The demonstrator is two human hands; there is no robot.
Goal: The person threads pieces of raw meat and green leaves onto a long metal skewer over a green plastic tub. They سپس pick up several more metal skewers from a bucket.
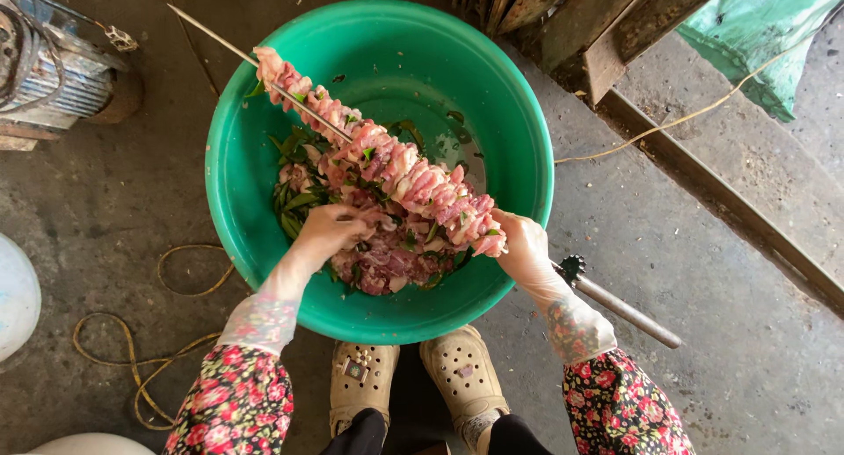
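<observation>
A long metal skewer (299,103) threaded with pink raw meat slices (396,169) slants across a green plastic basin (264,156) on the concrete floor (703,270), above loose meat and green leaves (294,200) heaped in the basin's bottom. The right hand (526,248), gloved, closes around the skewer at the lower end of the stacked meat, with the handle end jutting past the rim. The left hand (327,231), also gloved, reaches into the loose meat, fingers curled, seemingly gripping a piece, though that is hard to make out.

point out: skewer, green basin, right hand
skewer (211,35), head view, bare metal rod near the tip.
green basin (396,59), head view, bare inner wall at the far side.
right hand (525,248), head view, back of the gloved hand.
</observation>
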